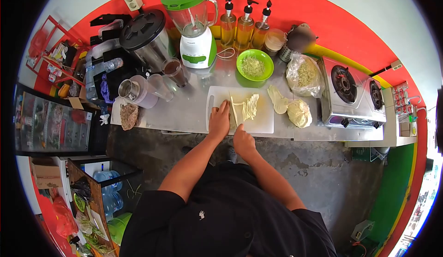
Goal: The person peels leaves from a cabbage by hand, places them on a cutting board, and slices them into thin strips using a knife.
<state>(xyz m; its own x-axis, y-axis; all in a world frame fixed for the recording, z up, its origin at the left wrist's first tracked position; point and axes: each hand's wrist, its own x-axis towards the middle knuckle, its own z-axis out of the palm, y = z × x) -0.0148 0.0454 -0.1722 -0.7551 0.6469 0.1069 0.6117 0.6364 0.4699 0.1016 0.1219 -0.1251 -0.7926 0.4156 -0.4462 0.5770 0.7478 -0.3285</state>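
Observation:
My left hand (219, 120) rests flat on the white cutting board (264, 124), fingers together, just left of a knife blade (234, 112). My right hand (243, 140) grips the knife's handle at the board's near edge. The blade points away from me and stands beside a pale piece of cabbage (249, 106) lying mid-board. Further cabbage pieces (295, 110) lie on the metal counter to the right of the board.
A green bowl of shredded cabbage (254, 65) sits behind the board, a bag of shreds (305, 75) beside it. A two-burner gas stove (352, 93) stands at right. Blender (193, 23), pump bottles (244, 25), steel pot (146, 37) and cups (159, 87) crowd the back left.

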